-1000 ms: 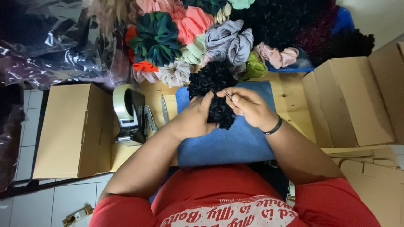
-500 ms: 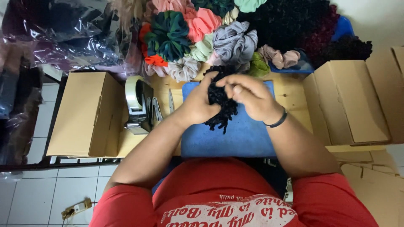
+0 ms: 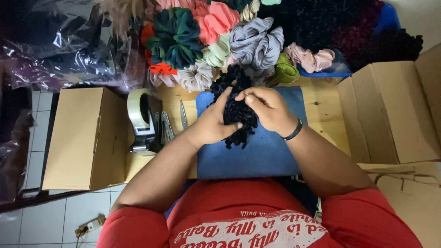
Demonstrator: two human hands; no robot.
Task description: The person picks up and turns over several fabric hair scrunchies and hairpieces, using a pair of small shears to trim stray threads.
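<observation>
Two hands bunch a black scrunchie (image 3: 236,112) over a blue mat (image 3: 257,154).

Left hand (image 3: 212,125) cups it from the side, thumb pressed on the fabric; right hand (image 3: 268,109) pinches its upper part, fingers (image 3: 243,95) curled together. Beyond the fingers lies a pile of coloured scrunchies (image 3: 216,41); left of them, scissors (image 3: 183,115) and a tape dispenser (image 3: 142,120) rest on the wooden desk (image 3: 324,98); cardboard boxes (image 3: 80,138) flank both sides.

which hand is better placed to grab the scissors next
Left, probably. The left hand sits on the side of the black scrunchie nearest the scissors, which lie just beyond it on the wooden table. The right hand would have to cross over the scrunchie.
</observation>
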